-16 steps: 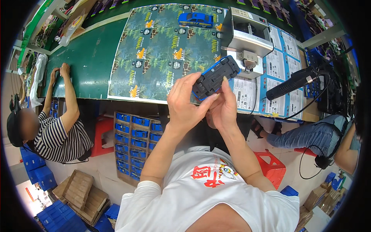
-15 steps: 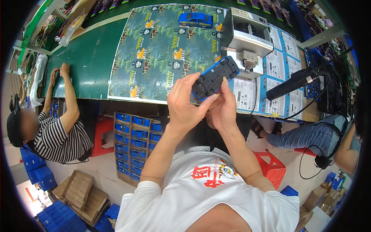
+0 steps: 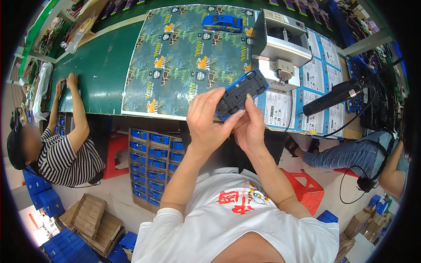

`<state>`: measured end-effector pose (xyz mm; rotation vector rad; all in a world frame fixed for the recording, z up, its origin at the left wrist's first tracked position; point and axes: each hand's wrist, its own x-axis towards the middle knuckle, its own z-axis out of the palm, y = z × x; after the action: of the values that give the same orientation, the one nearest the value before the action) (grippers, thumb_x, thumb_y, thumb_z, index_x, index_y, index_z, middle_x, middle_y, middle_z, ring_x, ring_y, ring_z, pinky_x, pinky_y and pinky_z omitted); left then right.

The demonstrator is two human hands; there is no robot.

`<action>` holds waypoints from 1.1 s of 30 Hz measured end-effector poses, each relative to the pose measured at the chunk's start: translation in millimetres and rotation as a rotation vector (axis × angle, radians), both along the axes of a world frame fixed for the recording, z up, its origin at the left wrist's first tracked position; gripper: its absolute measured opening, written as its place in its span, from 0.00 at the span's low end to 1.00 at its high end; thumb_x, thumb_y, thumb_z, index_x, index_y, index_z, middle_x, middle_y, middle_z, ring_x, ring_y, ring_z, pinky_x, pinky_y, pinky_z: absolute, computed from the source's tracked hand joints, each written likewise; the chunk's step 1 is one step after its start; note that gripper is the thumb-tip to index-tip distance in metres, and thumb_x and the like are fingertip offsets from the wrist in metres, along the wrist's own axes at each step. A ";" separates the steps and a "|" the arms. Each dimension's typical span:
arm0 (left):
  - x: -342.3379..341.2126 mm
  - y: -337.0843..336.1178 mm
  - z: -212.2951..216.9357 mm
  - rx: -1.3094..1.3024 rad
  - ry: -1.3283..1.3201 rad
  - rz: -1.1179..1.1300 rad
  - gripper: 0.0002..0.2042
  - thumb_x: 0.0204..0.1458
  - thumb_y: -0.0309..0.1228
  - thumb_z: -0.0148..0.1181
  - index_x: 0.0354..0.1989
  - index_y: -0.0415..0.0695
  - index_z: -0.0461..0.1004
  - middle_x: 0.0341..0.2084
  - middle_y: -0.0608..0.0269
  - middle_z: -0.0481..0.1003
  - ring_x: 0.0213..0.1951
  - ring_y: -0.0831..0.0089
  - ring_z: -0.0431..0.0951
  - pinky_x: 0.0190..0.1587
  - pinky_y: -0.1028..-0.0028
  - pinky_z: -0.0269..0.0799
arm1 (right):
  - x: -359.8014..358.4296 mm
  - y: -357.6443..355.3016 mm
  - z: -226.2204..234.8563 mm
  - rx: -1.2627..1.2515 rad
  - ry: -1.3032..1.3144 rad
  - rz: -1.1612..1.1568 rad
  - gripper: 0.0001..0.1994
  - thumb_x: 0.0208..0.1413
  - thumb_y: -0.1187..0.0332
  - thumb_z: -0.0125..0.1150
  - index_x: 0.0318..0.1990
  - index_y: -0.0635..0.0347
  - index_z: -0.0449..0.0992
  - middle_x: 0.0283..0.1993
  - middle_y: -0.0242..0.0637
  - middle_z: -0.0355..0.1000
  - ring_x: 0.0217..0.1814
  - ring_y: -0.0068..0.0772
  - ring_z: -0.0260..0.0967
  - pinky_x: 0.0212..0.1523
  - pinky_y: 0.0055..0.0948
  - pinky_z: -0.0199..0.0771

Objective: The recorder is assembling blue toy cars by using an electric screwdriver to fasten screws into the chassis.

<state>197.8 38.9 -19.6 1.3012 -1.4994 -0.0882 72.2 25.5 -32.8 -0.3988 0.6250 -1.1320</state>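
Note:
A blue toy car [image 3: 242,93] is turned over between my hands, its black underside facing up. Around its near left end, the fingers of my left hand [image 3: 205,116] are closed. My right hand [image 3: 250,127] grips the car's near right side, with the thumb on the black base. The car is held above the table's front edge, near a metal bench machine [image 3: 280,70] with a small block at its front. A second blue toy car [image 3: 222,23] stands upright on the patterned sheet [image 3: 180,65] towards the back.
A black ribbed tube [image 3: 329,98] with a cable reaches over printed sheets at right. Below the table, a divided tray [image 3: 151,162] holds several blue cars. A co-worker in a striped shirt [image 3: 72,160] sits at left; another person's leg [image 3: 340,153] is at right. Red stools [image 3: 302,186] stand nearby.
My hands and the held car have shifted slightly left and down, away from the machine. The car stays underside up. The other toy car has not moved.

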 end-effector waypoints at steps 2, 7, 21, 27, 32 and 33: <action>2.2 1.5 2.8 0.004 -0.009 0.008 0.27 0.35 0.32 0.78 0.47 0.38 0.76 0.43 0.52 0.79 0.42 0.54 0.79 0.44 0.62 0.73 | -0.1 0.0 -2.7 -0.010 -0.022 -0.001 0.15 0.69 0.59 0.52 0.52 0.60 0.74 0.46 0.36 0.78 0.41 0.27 0.78 0.43 0.29 0.81; 10.3 7.5 1.8 0.010 -0.069 0.029 0.28 0.35 0.32 0.78 0.48 0.37 0.77 0.43 0.52 0.78 0.43 0.55 0.78 0.45 0.62 0.73 | -1.6 1.4 -9.4 -0.050 -0.032 -0.005 0.13 0.68 0.62 0.54 0.52 0.61 0.74 0.46 0.37 0.78 0.42 0.28 0.78 0.43 0.31 0.81; 53.6 18.4 -21.4 0.130 0.127 0.039 0.30 0.44 0.32 0.73 0.56 0.35 0.71 0.50 0.48 0.75 0.50 0.54 0.75 0.53 0.62 0.71 | -1.1 -45.4 19.9 -0.782 0.897 -0.137 0.19 0.57 0.65 0.68 0.51 0.69 0.76 0.44 0.47 0.79 0.44 0.38 0.80 0.43 0.30 0.78; 109.5 28.4 -43.5 0.163 0.306 0.303 0.17 0.60 0.32 0.61 0.54 0.36 0.73 0.47 0.53 0.76 0.48 0.64 0.76 0.50 0.68 0.71 | 21.8 -76.7 24.7 -1.338 1.760 -0.124 0.21 0.42 0.61 0.75 0.43 0.60 0.76 0.54 0.40 0.71 0.50 0.41 0.72 0.40 0.37 0.78; 144.2 53.7 -53.1 0.124 0.338 0.459 0.15 0.59 0.30 0.62 0.52 0.35 0.74 0.45 0.54 0.76 0.46 0.67 0.76 0.49 0.70 0.72 | 29.4 -60.8 22.4 -1.408 1.650 -0.103 0.27 0.40 0.60 0.77 0.49 0.59 0.78 0.59 0.39 0.70 0.57 0.43 0.69 0.52 0.39 0.75; 147.9 57.5 -55.2 0.100 0.318 0.464 0.15 0.59 0.29 0.62 0.52 0.35 0.74 0.45 0.54 0.76 0.46 0.67 0.76 0.49 0.70 0.72 | 30.7 -61.9 24.3 -1.351 1.608 -0.087 0.27 0.40 0.62 0.77 0.51 0.59 0.78 0.60 0.40 0.71 0.60 0.45 0.67 0.57 0.40 0.73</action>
<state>345.7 96.4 -74.9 1.6024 -0.9105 -0.0654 102.9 -36.3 -8.5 -2.5948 1.1283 -0.9817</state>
